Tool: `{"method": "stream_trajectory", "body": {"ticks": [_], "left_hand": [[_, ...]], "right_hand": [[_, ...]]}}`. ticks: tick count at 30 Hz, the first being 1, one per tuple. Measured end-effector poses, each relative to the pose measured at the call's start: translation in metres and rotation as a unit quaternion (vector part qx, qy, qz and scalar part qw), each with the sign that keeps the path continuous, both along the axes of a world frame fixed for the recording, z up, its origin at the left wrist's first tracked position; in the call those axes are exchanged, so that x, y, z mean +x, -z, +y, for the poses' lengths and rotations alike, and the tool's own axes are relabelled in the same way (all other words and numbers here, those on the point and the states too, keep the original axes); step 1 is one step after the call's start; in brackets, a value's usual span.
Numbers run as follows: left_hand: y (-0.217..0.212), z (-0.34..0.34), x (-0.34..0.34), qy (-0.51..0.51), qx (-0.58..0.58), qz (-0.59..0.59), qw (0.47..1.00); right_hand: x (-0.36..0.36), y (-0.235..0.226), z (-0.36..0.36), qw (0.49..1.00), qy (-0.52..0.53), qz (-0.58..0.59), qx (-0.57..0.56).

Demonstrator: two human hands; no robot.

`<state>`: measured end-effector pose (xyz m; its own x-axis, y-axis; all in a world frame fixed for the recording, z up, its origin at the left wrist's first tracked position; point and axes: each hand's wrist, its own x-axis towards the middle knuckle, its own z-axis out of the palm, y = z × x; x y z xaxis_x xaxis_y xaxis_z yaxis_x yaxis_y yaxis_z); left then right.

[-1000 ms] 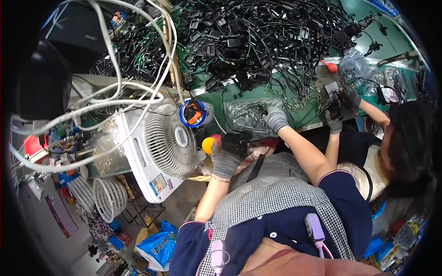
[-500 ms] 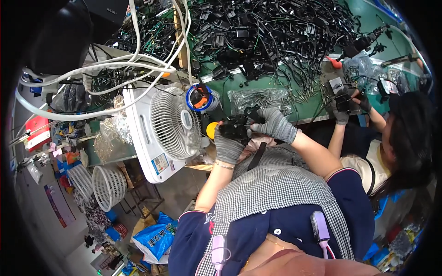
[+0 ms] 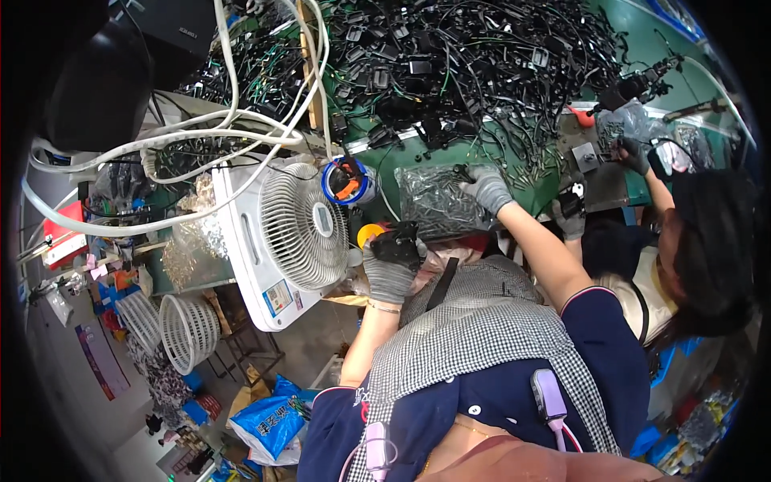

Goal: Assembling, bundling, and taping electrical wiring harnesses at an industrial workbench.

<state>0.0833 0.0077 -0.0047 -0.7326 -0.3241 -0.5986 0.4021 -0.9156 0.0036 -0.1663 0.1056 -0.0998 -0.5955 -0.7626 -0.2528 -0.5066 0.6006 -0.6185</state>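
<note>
My left hand (image 3: 389, 275), in a grey glove, is closed around a black plastic part (image 3: 398, 243) in front of my apron. Beyond it, my right hand (image 3: 488, 191), gloved the same way, reaches over the right side of a clear plastic bag (image 3: 430, 210) of small dark pieces. Its fingers are drawn together by a small dark spot at the bag's far edge; what they grip is too small to make out. A yellow round thing (image 3: 370, 234) shows just beside my left hand.
A white fan (image 3: 309, 229) stands at the left, below looping white hoses (image 3: 185, 112). Next to it is a blue-rimmed container (image 3: 347, 181) with orange-handled tools. Black cabled parts (image 3: 466, 72) heap across the green table (image 3: 385, 165). On the right works another person (image 3: 658, 265).
My right hand has left the black part and moved away and slightly right, onto the bag. My left hand keeps the part, slightly lower and to the left.
</note>
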Motion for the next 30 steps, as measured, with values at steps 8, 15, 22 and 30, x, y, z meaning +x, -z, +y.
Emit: {"method": "stream_trajectory", "body": {"ticks": [8, 15, 22, 30], "left_hand": [[-0.016, 0.008, -0.010, -0.050, 0.026, 0.071, 0.996], [-0.001, -0.001, 0.007, -0.053, -0.018, 0.077, 0.995], [0.007, -0.007, -0.009, -0.106, -0.009, 0.055, 0.993], [-0.005, 0.006, -0.022, -0.022, -0.140, -0.043, 0.989]], "right_hand": [[-0.002, 0.033, -0.123, 0.976, -0.127, 0.121, 0.126], [0.035, -0.049, -0.098, 0.997, -0.042, 0.017, -0.060], [0.091, -0.138, -0.024, 0.911, -0.169, -0.023, -0.375], [0.091, -0.138, -0.003, 0.890, -0.111, 0.010, -0.442]]}}
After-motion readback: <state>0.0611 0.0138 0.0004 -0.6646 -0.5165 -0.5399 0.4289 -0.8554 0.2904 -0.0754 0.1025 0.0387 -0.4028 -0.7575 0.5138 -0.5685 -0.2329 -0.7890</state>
